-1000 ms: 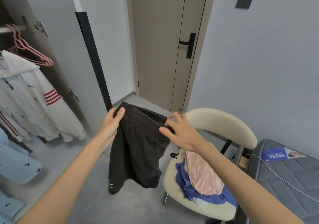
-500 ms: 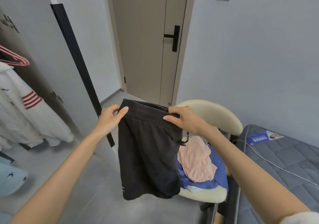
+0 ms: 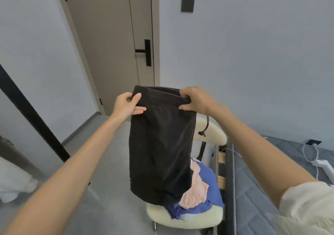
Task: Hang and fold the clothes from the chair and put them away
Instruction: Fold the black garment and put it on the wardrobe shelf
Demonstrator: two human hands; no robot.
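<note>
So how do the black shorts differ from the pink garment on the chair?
The black shorts hang gripped at the waistband by the left hand and right hand; the pink garment lies crumpled on the chair. The shorts are dark, the pink garment pale. Both are clothes not yet put away.
</note>
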